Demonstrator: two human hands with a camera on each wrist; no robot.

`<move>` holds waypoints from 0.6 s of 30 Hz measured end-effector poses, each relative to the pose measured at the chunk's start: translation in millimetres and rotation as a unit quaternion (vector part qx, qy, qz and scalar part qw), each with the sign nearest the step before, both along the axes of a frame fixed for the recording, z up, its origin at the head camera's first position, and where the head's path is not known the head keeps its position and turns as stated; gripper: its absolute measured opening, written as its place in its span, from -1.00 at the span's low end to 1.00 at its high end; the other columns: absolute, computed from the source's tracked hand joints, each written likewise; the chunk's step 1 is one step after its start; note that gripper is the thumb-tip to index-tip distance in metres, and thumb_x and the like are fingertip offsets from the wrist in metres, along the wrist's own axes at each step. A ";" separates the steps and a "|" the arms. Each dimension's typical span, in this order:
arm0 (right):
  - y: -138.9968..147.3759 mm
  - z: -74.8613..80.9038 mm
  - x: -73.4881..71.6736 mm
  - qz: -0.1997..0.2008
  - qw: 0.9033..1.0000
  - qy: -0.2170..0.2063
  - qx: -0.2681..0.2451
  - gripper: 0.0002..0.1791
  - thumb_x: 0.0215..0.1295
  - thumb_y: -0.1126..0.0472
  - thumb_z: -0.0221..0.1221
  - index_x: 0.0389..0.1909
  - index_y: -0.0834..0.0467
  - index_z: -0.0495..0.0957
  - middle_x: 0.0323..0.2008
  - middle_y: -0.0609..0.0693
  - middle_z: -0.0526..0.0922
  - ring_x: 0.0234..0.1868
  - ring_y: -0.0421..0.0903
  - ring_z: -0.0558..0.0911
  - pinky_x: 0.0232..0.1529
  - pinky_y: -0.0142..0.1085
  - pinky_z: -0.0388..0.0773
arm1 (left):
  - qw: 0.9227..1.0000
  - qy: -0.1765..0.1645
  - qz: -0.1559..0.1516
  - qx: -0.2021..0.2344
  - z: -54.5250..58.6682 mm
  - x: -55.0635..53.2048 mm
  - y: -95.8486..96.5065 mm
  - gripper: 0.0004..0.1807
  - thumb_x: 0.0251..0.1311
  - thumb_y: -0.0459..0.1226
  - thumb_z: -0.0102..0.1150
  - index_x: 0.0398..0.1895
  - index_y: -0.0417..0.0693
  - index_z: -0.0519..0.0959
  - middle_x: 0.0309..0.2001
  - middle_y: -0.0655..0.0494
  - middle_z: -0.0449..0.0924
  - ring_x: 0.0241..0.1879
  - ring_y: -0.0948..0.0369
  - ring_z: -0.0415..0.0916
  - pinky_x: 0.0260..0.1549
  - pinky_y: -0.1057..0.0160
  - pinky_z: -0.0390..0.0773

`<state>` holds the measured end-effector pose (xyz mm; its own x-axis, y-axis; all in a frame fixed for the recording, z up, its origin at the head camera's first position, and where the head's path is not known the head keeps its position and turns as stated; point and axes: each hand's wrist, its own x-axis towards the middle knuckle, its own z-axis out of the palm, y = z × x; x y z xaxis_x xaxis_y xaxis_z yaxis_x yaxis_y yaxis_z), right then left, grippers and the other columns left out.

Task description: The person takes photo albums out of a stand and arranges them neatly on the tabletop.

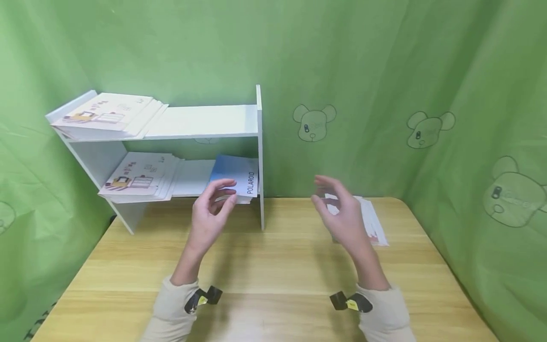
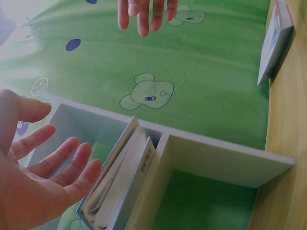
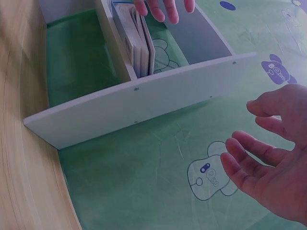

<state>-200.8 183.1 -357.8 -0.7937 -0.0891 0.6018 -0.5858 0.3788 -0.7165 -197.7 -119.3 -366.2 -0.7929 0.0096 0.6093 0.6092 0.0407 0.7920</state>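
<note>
My left hand hovers in front of the shelf's lower board, fingers loosely bent and holding nothing. Behind its fingertips lies a blue and white book marked POLAROID, with pale page edges below it. In the left wrist view, the books rest on the board beyond the fingers. My right hand is held up over the right side of the table, its fingers also loosely bent around nothing. It partly covers a white, flat book or stack lying on the table.
A white two-tier shelf stands at the back left of the wooden table. Stacks of picture books sit at the left of its upper board and lower board. A green curtain hangs behind and on both sides.
</note>
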 end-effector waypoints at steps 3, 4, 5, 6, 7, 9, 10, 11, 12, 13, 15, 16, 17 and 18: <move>-3.1 -1.6 -1.1 0.003 1.000 -0.005 0.004 -0.46 0.38 0.37 0.27 0.36 0.12 0.46 0.17 0.03 0.62 0.13 0.03 0.63 0.14 -0.35 0.65 | 1.000 0.000 0.007 -0.002 -0.4 0.9 -5.1 -0.61 0.34 -0.49 0.24 0.22 -0.33 0.51 0.16 -0.36 0.53 0.11 -0.28 0.53 0.14 0.08 0.66; -4.5 -2.0 -1.7 0.002 1.000 -0.006 0.006 -0.46 0.38 0.37 0.27 0.36 0.12 0.46 0.17 0.03 0.62 0.13 0.03 0.63 0.13 -0.34 0.65 | 1.000 0.002 0.011 -0.003 -0.2 1.2 -7.1 -0.61 0.34 -0.49 0.24 0.22 -0.33 0.51 0.16 -0.36 0.53 0.11 -0.28 0.53 0.14 0.08 0.66; -6.1 -2.2 -2.4 0.002 1.000 -0.007 0.008 -0.45 0.38 0.37 0.27 0.36 0.12 0.45 0.17 0.04 0.62 0.13 0.04 0.63 0.13 -0.34 0.65 | 1.000 0.004 0.013 -0.002 0.0 1.4 -9.1 -0.61 0.34 -0.49 0.24 0.22 -0.32 0.51 0.16 -0.36 0.53 0.11 -0.29 0.53 0.14 0.09 0.66; -7.9 -2.3 -3.2 0.004 1.000 -0.007 0.007 -0.45 0.38 0.38 0.27 0.37 0.13 0.45 0.18 0.05 0.62 0.13 0.06 0.63 0.14 -0.32 0.65 | 1.000 0.007 0.016 -0.002 0.5 1.7 -11.3 -0.61 0.35 -0.49 0.24 0.22 -0.32 0.51 0.16 -0.36 0.53 0.11 -0.30 0.52 0.13 0.09 0.66; -9.8 -2.4 -4.1 0.006 1.000 -0.007 0.007 -0.45 0.37 0.39 0.27 0.37 0.14 0.45 0.18 0.06 0.62 0.13 0.06 0.63 0.14 -0.29 0.66 | 1.000 0.009 0.018 -0.002 0.8 2.0 -13.7 -0.61 0.35 -0.49 0.23 0.22 -0.32 0.51 0.16 -0.36 0.53 0.11 -0.31 0.52 0.13 0.09 0.66; -13.9 -2.7 -5.6 0.010 1.000 -0.009 0.004 -0.44 0.37 0.39 0.27 0.37 0.14 0.44 0.18 0.06 0.62 0.13 0.05 0.63 0.16 -0.24 0.66 | 1.000 0.012 0.023 -0.001 1.4 2.8 -17.6 -0.62 0.36 -0.48 0.22 0.22 -0.32 0.51 0.15 -0.36 0.53 0.10 -0.32 0.51 0.13 0.11 0.66; -16.0 -2.9 -6.1 0.012 1.000 -0.009 0.002 -0.44 0.37 0.39 0.27 0.37 0.14 0.44 0.18 0.06 0.62 0.13 0.04 0.63 0.16 -0.21 0.66 | 1.000 0.013 0.025 -0.001 1.5 3.0 -19.5 -0.62 0.36 -0.48 0.22 0.23 -0.32 0.50 0.15 -0.36 0.53 0.10 -0.32 0.51 0.13 0.12 0.66; -18.2 -3.1 -6.4 0.015 1.000 -0.009 -0.001 -0.44 0.37 0.39 0.27 0.37 0.15 0.43 0.18 0.06 0.62 0.13 0.04 0.63 0.17 -0.17 0.65 | 1.000 0.015 0.027 0.000 1.7 3.4 -21.3 -0.62 0.36 -0.48 0.22 0.23 -0.32 0.50 0.15 -0.37 0.53 0.10 -0.33 0.51 0.13 0.12 0.66; -20.3 -3.4 -6.8 0.019 1.000 -0.009 -0.005 -0.44 0.37 0.39 0.27 0.37 0.15 0.43 0.17 0.07 0.62 0.14 0.05 0.62 0.17 -0.15 0.65 | 0.999 0.016 0.029 0.001 1.7 3.9 -23.1 -0.61 0.36 -0.48 0.22 0.23 -0.33 0.50 0.15 -0.37 0.53 0.10 -0.33 0.50 0.13 0.13 0.66; -22.4 -3.5 -7.0 0.022 1.000 -0.009 -0.007 -0.44 0.37 0.39 0.27 0.37 0.16 0.43 0.17 0.06 0.62 0.13 0.03 0.62 0.18 -0.14 0.65 | 0.999 0.017 0.032 0.002 1.5 4.1 -24.8 -0.61 0.36 -0.49 0.22 0.23 -0.33 0.50 0.15 -0.38 0.53 0.09 -0.33 0.51 0.13 0.15 0.66; -26.7 -3.6 -7.3 0.026 1.000 -0.008 -0.009 -0.44 0.37 0.38 0.27 0.37 0.15 0.43 0.17 0.05 0.63 0.14 0.02 0.62 0.17 -0.16 0.65 | 0.999 0.018 0.037 0.006 1.3 4.7 -27.9 -0.62 0.36 -0.49 0.21 0.23 -0.33 0.50 0.15 -0.38 0.53 0.09 -0.31 0.51 0.13 0.19 0.65; -29.1 -3.6 -7.6 0.030 0.999 -0.007 -0.012 -0.44 0.37 0.38 0.27 0.37 0.16 0.43 0.16 0.05 0.63 0.14 0.02 0.62 0.17 -0.17 0.65 | 0.999 0.019 0.040 0.007 1.4 5.1 -29.4 -0.62 0.36 -0.49 0.21 0.23 -0.33 0.50 0.14 -0.39 0.53 0.08 -0.30 0.52 0.13 0.20 0.65; -31.3 -3.6 -7.8 0.032 0.999 -0.006 -0.013 -0.45 0.38 0.38 0.27 0.37 0.15 0.44 0.16 0.05 0.63 0.13 0.02 0.62 0.17 -0.17 0.65 | 0.999 0.019 0.042 0.009 1.5 5.5 -30.8 -0.62 0.37 -0.49 0.21 0.23 -0.33 0.50 0.14 -0.39 0.53 0.08 -0.30 0.52 0.13 0.21 0.65; -33.5 -3.5 -8.0 0.034 0.999 -0.005 -0.014 -0.45 0.38 0.38 0.27 0.37 0.14 0.44 0.16 0.05 0.63 0.13 0.02 0.62 0.17 -0.19 0.65 | 0.999 0.018 0.044 0.010 1.5 5.9 -32.2 -0.62 0.37 -0.49 0.21 0.23 -0.33 0.50 0.14 -0.39 0.53 0.08 -0.29 0.52 0.13 0.22 0.65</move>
